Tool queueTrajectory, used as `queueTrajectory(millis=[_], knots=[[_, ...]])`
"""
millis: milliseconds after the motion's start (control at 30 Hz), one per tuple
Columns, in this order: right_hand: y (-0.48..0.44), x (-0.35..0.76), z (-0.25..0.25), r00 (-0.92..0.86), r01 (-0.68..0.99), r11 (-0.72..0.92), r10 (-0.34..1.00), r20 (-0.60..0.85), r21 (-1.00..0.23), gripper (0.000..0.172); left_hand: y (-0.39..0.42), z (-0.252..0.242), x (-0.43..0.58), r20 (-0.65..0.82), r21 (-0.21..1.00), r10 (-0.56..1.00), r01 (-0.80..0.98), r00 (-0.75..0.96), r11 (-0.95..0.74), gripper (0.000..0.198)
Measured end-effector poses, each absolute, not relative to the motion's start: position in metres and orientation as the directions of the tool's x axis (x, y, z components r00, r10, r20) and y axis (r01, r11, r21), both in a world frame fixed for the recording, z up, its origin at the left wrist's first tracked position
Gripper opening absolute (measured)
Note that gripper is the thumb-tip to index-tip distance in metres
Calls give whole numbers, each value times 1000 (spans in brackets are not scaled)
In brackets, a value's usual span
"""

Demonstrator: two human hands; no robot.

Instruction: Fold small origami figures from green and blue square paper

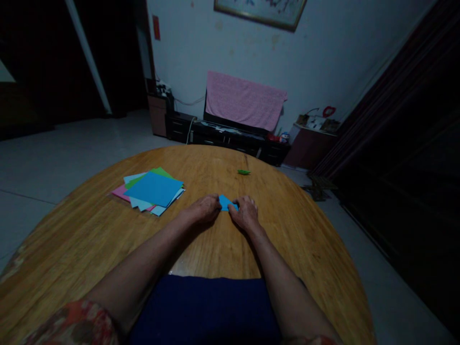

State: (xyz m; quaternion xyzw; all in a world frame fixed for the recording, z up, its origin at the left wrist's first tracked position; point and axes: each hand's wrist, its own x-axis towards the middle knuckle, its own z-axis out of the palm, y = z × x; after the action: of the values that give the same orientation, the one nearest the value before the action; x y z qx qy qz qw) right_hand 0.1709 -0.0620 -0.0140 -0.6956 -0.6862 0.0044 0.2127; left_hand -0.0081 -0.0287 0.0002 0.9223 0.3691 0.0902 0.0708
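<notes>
Head view: round wooden table (108,239), person seated at its near edge, both bare forearms laid on top. Left hand (204,209) and right hand (245,212) meet near the table's centre, fingers curled and pinching a small folded piece of blue paper (226,202) from either side; paper lies flat on the table between the fingertips. Left of the hands on the table, a loose fanned stack of coloured square paper sheets (153,190), blue on top, green, pink, pale blue under it. Beyond the hands, toward the table's far edge, a small green folded paper piece (244,171). Behind the table, pink cloth (244,101) draped over a dark low cabinet.
</notes>
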Motion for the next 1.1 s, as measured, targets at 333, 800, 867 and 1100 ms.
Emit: queueTrajectory(millis=[333, 800, 867, 1100], knots=[[-54, 165, -14, 166, 903, -36, 948, 270, -427, 12, -33, -10, -8, 224, 212, 744, 714, 629, -667, 25], [-44, 154, -14, 301, 554, -11, 935, 189, -832, 18, -43, -13, 4, 310, 258, 793, 756, 525, -601, 53], [-43, 151, -15, 287, 478, 17, 942, 175, -878, 21, -43, -15, 6, 339, 270, 792, 754, 508, -599, 54], [-52, 138, -2, 131, 259, 157, 972, 196, -953, 31, -38, -22, 8, 420, 394, 806, 716, 417, -576, 55]])
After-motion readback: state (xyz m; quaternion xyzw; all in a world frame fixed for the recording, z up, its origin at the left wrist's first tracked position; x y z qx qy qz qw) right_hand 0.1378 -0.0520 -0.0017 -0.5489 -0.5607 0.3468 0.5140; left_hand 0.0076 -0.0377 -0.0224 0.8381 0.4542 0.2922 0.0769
